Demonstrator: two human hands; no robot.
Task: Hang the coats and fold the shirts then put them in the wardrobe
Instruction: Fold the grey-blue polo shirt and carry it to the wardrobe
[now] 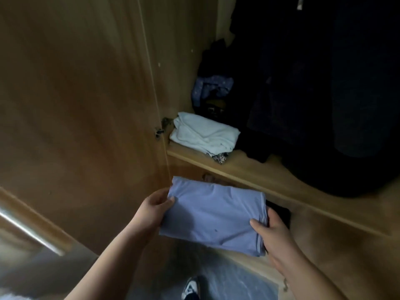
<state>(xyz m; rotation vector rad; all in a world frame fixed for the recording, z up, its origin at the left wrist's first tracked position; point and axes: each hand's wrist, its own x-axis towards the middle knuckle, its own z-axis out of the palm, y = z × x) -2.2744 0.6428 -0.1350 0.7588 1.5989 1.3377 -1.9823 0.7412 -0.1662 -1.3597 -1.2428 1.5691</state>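
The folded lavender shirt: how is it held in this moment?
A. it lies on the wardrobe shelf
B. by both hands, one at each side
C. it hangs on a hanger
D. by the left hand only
B: the left hand and the right hand grip opposite sides of the folded lavender shirt, below the wardrobe shelf.

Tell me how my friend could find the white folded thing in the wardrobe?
Look inside the open wardrobe, on its wooden shelf. At the shelf's left end, by the door hinge, lies a folded white cloth. It is the only pale thing there; the clothes beside it are dark.
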